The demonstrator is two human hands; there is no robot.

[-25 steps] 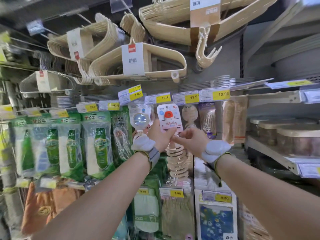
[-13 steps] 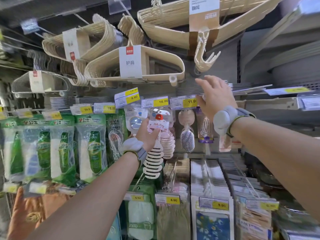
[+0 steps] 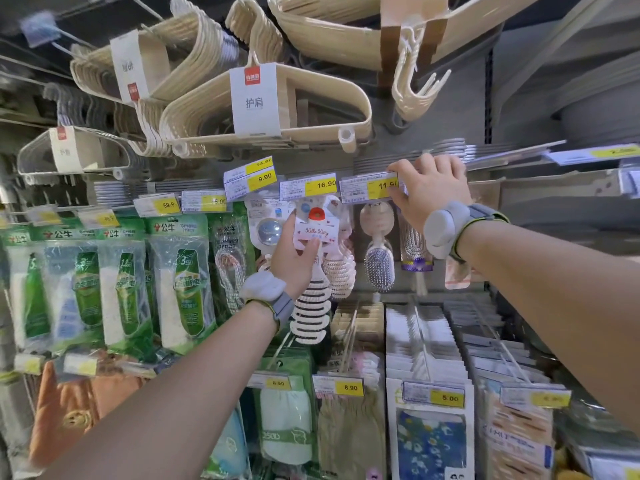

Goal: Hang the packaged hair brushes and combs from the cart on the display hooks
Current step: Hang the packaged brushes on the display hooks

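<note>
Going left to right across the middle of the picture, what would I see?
Green packages → left hand holding a brush pack → hanging silver brush → right hand pinching a price tag.

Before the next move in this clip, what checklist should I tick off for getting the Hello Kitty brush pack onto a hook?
1. Grip: ok. The left hand holds the brush pack by its card.
2. Height: ok. The pack sits just below the 16.90 price tag.
3. Tag held clear above the pack: probably not ok. The right hand pinches the end of the 11.90 price tag, one hook over.
4. Hang hole on a hook: cannot tell, as it is hidden behind the card and tags.
5. Neighbour: ok. The grey brush hangs apart from the pack.
</note>
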